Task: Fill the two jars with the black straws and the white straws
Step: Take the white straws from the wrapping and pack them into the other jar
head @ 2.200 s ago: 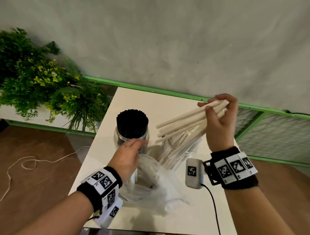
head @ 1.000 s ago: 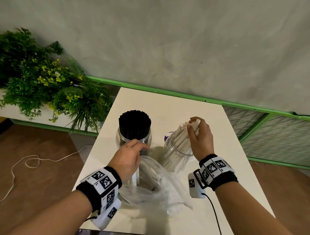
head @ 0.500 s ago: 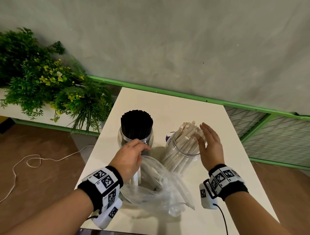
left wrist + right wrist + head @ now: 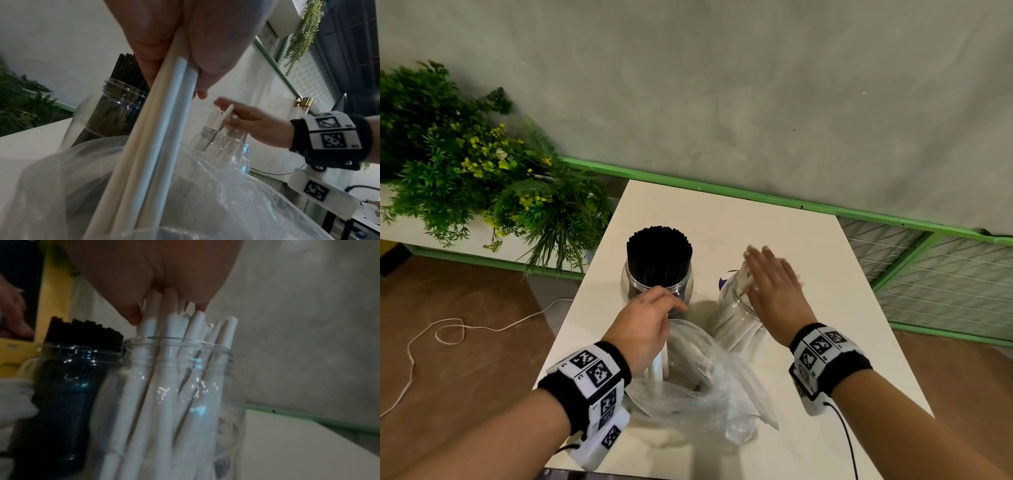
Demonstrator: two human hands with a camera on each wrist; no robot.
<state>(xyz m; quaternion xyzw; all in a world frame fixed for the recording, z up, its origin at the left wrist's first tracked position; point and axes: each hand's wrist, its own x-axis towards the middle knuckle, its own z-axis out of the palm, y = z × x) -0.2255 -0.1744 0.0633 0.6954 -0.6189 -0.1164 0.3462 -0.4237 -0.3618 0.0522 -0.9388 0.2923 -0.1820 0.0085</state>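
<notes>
The right hand [image 4: 774, 287] lies flat with straight fingers on top of the white straws [image 4: 170, 369] in the jar [image 4: 180, 386] on the right. A moment ago it held that bunch up high; now the bunch is inside. The left hand [image 4: 643, 322], just left of that jar, grips a few more white straws [image 4: 156, 129] standing in the plastic bag [image 4: 698, 387]. The black straws [image 4: 659, 253] already fill the jar [image 4: 657, 284] further left.

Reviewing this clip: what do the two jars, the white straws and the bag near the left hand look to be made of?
Jar of black straws and jar of white straws: clear, glossy, threaded necks, probably plastic, possibly glass. White straws: matte, opaque, thick-walled, probably paper. Bag: thin transparent plastic film, crinkled and shiny.
</notes>
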